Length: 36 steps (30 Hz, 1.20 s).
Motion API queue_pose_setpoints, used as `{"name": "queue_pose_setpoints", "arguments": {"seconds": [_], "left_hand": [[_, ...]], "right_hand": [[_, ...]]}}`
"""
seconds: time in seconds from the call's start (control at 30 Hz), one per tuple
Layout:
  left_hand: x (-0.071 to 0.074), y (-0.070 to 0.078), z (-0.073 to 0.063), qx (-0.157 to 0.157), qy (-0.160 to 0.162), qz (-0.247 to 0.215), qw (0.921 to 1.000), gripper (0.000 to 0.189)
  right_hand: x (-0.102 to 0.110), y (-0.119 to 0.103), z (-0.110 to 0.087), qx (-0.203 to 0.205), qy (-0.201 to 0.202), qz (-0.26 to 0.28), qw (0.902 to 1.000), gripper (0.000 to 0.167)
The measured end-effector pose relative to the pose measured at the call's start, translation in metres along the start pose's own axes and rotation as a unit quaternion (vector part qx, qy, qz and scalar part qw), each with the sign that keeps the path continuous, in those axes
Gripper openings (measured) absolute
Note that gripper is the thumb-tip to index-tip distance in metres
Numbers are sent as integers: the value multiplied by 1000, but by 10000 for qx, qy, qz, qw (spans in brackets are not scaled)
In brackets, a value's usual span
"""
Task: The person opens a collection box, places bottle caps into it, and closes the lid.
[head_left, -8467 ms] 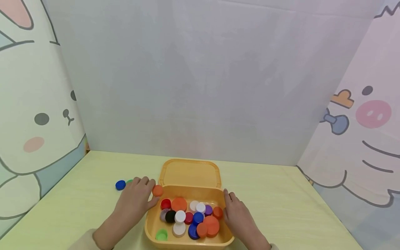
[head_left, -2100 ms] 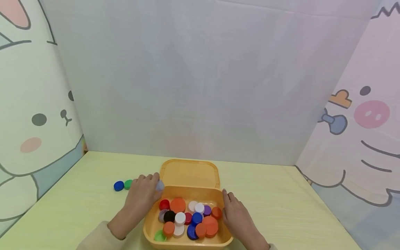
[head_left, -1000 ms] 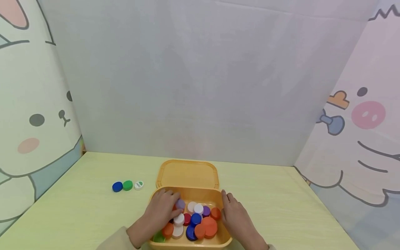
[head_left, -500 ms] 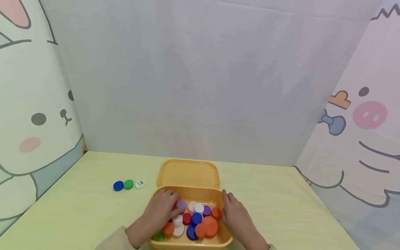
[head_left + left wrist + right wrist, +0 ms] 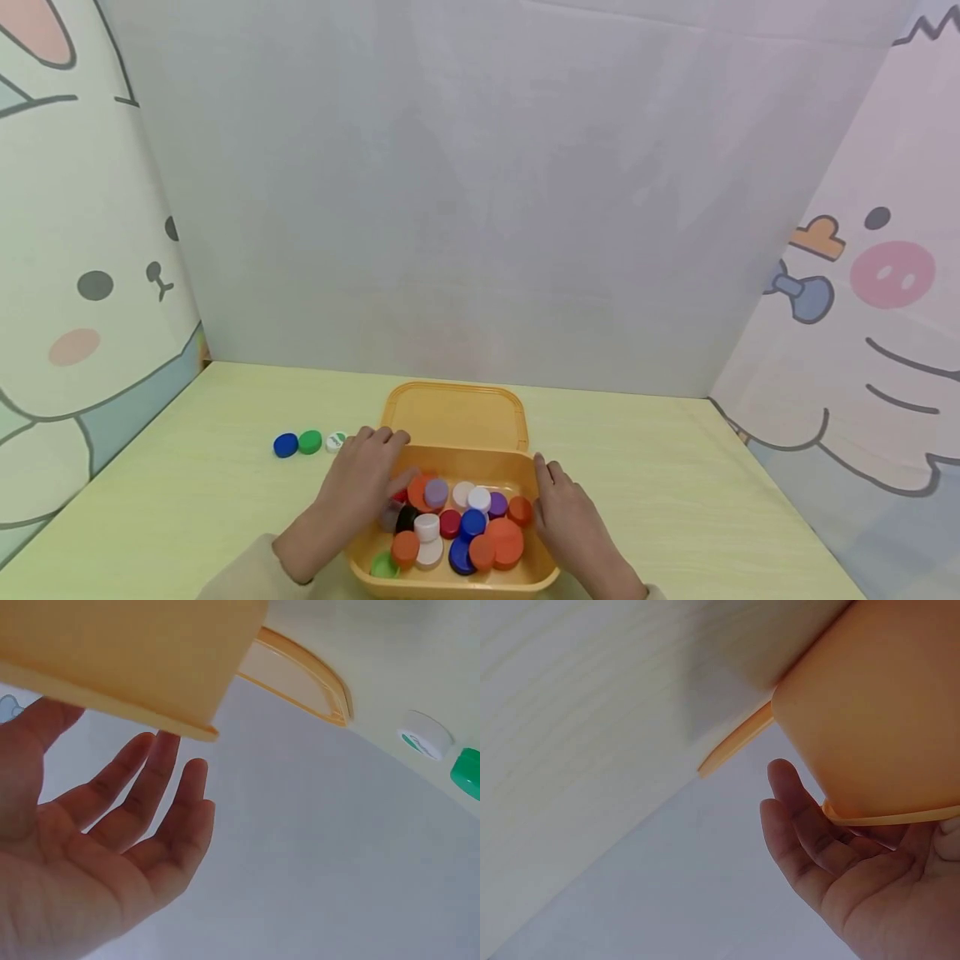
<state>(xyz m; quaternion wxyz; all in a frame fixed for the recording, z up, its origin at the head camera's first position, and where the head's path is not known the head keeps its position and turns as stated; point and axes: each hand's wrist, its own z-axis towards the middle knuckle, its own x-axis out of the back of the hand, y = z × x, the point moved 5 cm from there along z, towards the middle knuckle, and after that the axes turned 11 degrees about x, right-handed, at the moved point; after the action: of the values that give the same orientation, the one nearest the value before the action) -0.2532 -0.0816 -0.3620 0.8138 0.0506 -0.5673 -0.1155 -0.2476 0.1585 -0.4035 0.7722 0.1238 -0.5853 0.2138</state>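
Note:
An orange plastic box filled with bottle caps sits at the front of the table. My left hand is over its left rim, fingers loosely spread and nothing held; the left wrist view shows the fingers outside the wall, with the thumb reaching past the rim. A light purple cap lies on a large orange cap close to that thumb. My right hand grips the right rim, with some fingers along the outer wall in the right wrist view. Black, white, red, blue and green caps lie around inside.
The box's orange lid lies flat behind it. Left of it, a blue cap, a green cap and a printed white cap form a row on the table. A grey cloth hangs behind.
My left hand earlier held an orange cap, then the light purple one; both now lie in the box. It has just drawn back up-left. My right hand stays on the rim.

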Motion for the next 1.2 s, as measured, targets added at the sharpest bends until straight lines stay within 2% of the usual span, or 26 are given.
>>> {"name": "queue_pose_setpoints", "arguments": {"seconds": [0.2, 0.43, 0.63, 0.73, 0.93, 1.2], "left_hand": [[5, -18, 7, 31, 391, 253, 9989, 39], [5, -43, 16, 223, 611, 458, 9968, 39], [1, -63, 19, 241, 818, 673, 9941, 33], [-3, -73, 20, 321, 763, 807, 9933, 33], [-15, -90, 23, 541, 430, 975, 9928, 34], [-26, -101, 27, 604, 181, 1036, 9926, 35]], "right_hand": [[0, 0, 0, 1, -15, 24, 10000, 48], [1, 0, 0, 12, -10, 28, 10000, 49], [1, -1, 0, 5, -25, 48, 10000, 49], [1, -1, 0, -36, -90, 95, 9999, 50], [-1, 0, 0, -83, -198, 119, 9997, 50], [-1, 1, 0, -106, -155, 142, 9997, 50]]}}
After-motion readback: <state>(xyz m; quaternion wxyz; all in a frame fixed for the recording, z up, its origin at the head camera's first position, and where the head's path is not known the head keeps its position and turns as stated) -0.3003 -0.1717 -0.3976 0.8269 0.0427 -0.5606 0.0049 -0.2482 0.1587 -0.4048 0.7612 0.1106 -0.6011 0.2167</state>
